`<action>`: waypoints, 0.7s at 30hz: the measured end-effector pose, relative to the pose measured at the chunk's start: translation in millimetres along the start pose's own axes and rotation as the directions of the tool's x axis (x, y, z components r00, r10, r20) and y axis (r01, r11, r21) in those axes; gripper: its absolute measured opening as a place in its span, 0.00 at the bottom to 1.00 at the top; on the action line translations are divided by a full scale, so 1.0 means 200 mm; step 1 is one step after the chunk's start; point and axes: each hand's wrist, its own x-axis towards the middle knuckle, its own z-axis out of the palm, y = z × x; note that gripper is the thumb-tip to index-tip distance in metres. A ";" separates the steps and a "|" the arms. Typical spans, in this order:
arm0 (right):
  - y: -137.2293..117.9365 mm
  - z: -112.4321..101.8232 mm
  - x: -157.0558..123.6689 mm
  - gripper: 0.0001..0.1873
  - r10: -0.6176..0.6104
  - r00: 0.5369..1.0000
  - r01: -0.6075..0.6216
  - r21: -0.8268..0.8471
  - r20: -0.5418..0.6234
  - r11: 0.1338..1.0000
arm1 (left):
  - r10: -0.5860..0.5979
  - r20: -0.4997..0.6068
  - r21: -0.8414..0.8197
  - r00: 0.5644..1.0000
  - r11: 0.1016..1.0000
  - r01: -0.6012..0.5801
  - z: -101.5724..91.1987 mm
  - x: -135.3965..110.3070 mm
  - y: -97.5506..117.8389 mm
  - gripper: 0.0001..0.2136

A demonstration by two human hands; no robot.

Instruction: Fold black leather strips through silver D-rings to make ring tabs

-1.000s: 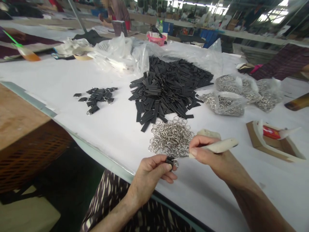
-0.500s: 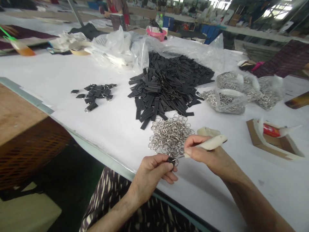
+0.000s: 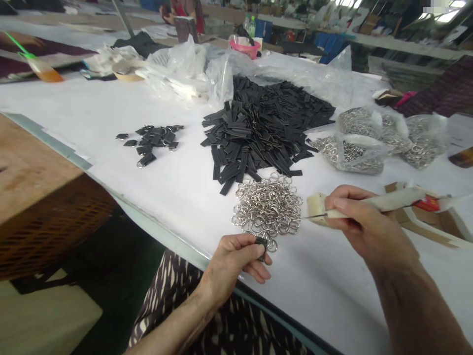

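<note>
My left hand (image 3: 236, 259) pinches a small black strap tab (image 3: 261, 242) between thumb and fingers, low over the table's near edge. A metal ring shows beside the tab; whether it is threaded on is unclear. In my right hand (image 3: 364, 222) is an awl-like tool (image 3: 388, 199) with a pale handle, its thin metal tip pointing left toward the ring pile. A heap of silver D-rings (image 3: 268, 204) lies just beyond my left hand. Behind it spreads a big pile of black strap pieces (image 3: 266, 128). Several ringed black tabs (image 3: 153, 140) lie in a small group at left.
A pale block (image 3: 316, 209) sits left of my right hand, with an open cardboard box (image 3: 443, 224) to its right. Bags of rings (image 3: 360, 155) stand at right. Clear plastic bags (image 3: 185, 74) lie behind. A wooden surface (image 3: 33, 167) borders the left.
My right hand has drawn the tool away from the tab, moving right past the pale block. My left hand stays nearly in place, still gripping the tab. The view has shifted slightly.
</note>
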 end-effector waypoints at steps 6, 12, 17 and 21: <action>0.03 0.02 -0.01 0.10 0.022 0.999 -0.026 0.085 0.047 0.996 | 0.010 0.005 -0.097 1.000 0.995 -0.009 -0.02 0.01 -0.02 0.08; 0.06 0.03 -0.01 0.10 0.026 0.998 -0.035 0.136 0.065 0.990 | 0.037 -0.007 -0.114 0.999 0.993 -0.038 -0.02 0.01 -0.03 0.08; 0.07 0.04 -0.01 0.10 0.027 0.995 -0.040 0.144 0.092 0.989 | 0.043 -0.034 -0.101 0.999 0.994 -0.046 -0.02 0.00 -0.03 0.09; 0.07 0.04 -0.02 0.10 0.020 0.996 -0.033 0.143 0.092 0.989 | 0.052 -0.043 -0.090 0.998 0.994 -0.056 -0.01 0.00 -0.02 0.09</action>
